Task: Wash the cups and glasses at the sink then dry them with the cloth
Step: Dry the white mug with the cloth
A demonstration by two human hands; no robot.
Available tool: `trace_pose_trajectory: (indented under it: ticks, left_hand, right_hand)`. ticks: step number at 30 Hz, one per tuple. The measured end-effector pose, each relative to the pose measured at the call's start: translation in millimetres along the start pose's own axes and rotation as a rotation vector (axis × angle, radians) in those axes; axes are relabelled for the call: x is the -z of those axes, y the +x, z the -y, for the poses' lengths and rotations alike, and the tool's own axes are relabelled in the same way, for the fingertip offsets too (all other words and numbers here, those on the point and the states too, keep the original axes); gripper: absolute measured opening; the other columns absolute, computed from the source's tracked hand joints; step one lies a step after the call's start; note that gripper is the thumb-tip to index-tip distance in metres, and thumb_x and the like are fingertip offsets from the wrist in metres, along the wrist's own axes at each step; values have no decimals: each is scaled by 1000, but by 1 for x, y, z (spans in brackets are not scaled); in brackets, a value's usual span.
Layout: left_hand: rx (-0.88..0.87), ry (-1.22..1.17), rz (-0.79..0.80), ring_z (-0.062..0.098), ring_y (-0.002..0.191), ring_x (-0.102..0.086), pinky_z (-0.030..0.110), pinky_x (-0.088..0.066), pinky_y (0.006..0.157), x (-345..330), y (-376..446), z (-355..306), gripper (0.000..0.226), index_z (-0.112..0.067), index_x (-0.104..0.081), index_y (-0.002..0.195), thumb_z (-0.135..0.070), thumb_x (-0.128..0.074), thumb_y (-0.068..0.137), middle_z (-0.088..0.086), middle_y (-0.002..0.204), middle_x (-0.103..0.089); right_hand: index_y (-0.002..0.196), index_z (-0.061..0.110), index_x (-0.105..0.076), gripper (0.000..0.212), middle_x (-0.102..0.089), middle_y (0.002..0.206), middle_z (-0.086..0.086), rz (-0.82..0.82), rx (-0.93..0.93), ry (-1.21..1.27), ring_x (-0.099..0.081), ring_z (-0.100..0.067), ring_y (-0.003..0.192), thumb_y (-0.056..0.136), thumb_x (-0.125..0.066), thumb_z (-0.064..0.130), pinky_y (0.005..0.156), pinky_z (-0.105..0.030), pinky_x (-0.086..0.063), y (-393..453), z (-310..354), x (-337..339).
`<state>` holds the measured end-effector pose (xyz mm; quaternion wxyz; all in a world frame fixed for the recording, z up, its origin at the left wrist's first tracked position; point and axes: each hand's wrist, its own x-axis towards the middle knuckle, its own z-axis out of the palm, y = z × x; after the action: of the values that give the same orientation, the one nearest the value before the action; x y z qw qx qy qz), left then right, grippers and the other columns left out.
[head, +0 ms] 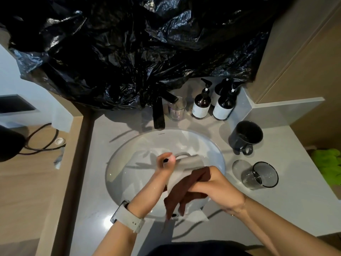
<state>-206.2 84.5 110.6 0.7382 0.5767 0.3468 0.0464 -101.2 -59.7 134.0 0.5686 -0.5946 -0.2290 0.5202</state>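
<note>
Over the white sink point(127, 154), my left hand point(166, 162) grips a grey mug point(190, 162) that lies on its side, handle up. My right hand point(219, 185) is closed on a dark brown cloth point(186, 190), which is pressed against the mug's near side and hangs down toward the drain. A black mug point(245, 137) stands on the counter to the right of the sink. In front of it stands a clear glass with a dark rim point(262, 175). Another clear glass point(177, 109) stands beside the black faucet point(158, 112).
Three dark pump bottles point(202, 104) stand behind the sink on the right. A large black plastic bag point(129, 52) covers the wall above the faucet. A green cloth point(328, 163) lies at the counter's right edge. A cable point(42, 143) lies on the wooden surface at left.
</note>
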Motion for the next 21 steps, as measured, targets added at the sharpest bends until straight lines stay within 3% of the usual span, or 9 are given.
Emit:
trace_pose_trajectory:
  ticks: [2, 4, 7, 9, 12, 14, 16, 18, 21]
  left_hand:
    - [-132, 171, 45, 13, 122, -58, 16, -46, 92, -5, -7, 1, 41, -39, -38, 135, -47, -50, 97, -10, 125, -60]
    - [-211, 283, 116, 7, 108, -65, 23, -49, 94, -4, -24, 5, 53, -44, -33, 134, -65, -47, 87, -7, 120, -63]
    - [-222, 158, 31, 9, 95, -68, 24, -53, 84, -14, -25, -1, 41, -35, -43, 120, -64, -46, 92, 3, 108, -66]
    - [-73, 11, 28, 4, 95, -68, 19, -51, 82, -19, -17, -10, 42, -23, -52, 117, -56, -43, 93, 7, 108, -68]
    - [295, -375, 25, 23, 84, -73, 34, -57, 73, -16, -11, -16, 44, -11, -67, 112, -48, -49, 96, 14, 99, -75]
    - [408, -476, 38, 27, 72, -72, 34, -59, 60, -15, -9, -17, 46, -8, -66, 113, -47, -52, 94, 16, 90, -74]
    - [437, -468, -2, 30, 73, -71, 34, -59, 56, -19, -9, -17, 50, -7, -64, 119, -48, -53, 93, 17, 90, -73]
    - [387, -439, -31, 34, 89, -71, 36, -59, 66, -22, -8, -16, 53, -8, -63, 124, -49, -52, 93, 20, 102, -72]
    - [232, -260, -17, 30, 101, -70, 43, -54, 93, -26, -14, -14, 52, -14, -64, 122, -54, -45, 96, 16, 106, -74]
  right_hand:
    - [102, -4, -71, 18, -71, 102, -24, -63, -55, 74, -68, -35, 98, 86, -62, -3, 91, -43, -54, -1, 0, 2]
    - [111, -2, -69, 24, -71, 108, -19, -74, -79, 148, -67, -30, 104, 88, -59, -3, 93, -37, -53, 1, 0, 3]
    - [104, -7, -68, 23, -70, 93, -25, -34, -36, 99, -67, -33, 84, 82, -64, -1, 76, -39, -53, 3, 7, 4]
    - [90, -6, -71, 11, -71, 84, -25, 58, 31, -42, -67, -32, 74, 80, -67, -5, 73, -39, -52, 1, 12, 3]
    - [67, 15, -72, 20, -71, 68, 7, 10, 142, -551, -65, -5, 67, 72, -76, -4, 65, -24, -52, 0, 8, 2]
    - [65, 15, -70, 15, -68, 64, 12, 13, 207, -752, -64, -4, 66, 70, -80, 5, 61, -24, -49, 0, 5, 4]
    - [59, 25, -66, 31, -61, 57, 25, 18, 195, -699, -60, 6, 62, 71, -81, 1, 60, -13, -41, -2, 6, 5]
    - [53, 40, -66, 54, -60, 53, 26, 42, 120, -470, -58, 9, 55, 73, -76, -9, 57, -7, -40, -5, 9, 4]
    - [72, 20, -78, 36, -74, 70, -2, 17, 112, -176, -70, -17, 68, 78, -69, -15, 62, -26, -56, -9, 11, -4]
